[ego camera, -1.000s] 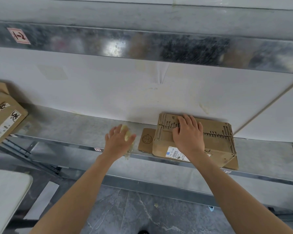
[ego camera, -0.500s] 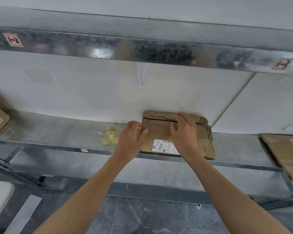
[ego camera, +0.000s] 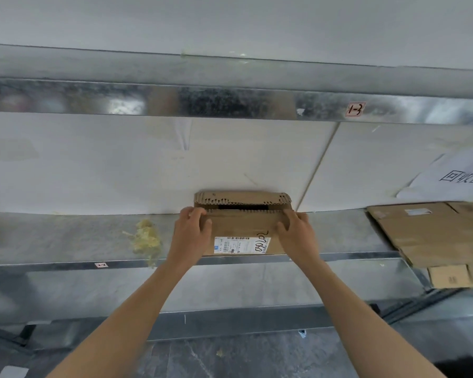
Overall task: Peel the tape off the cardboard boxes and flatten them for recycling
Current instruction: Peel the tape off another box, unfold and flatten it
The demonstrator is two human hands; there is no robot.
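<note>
On the grey metal shelf (ego camera: 66, 241), against its white back panel, sits the small brown cardboard box (ego camera: 241, 227) — its top flaps ragged with sawtooth corrugation and parted over a dark slit, a white barcode label (ego camera: 231, 245) beside black handwriting on the near face. The left hand (ego camera: 190, 236) grips its left end and the right hand (ego camera: 298, 233) its right, fingers curled over the near flap. A crumpled wad of yellowish tape (ego camera: 145, 238) lies near the box's left, not touching it.
</note>
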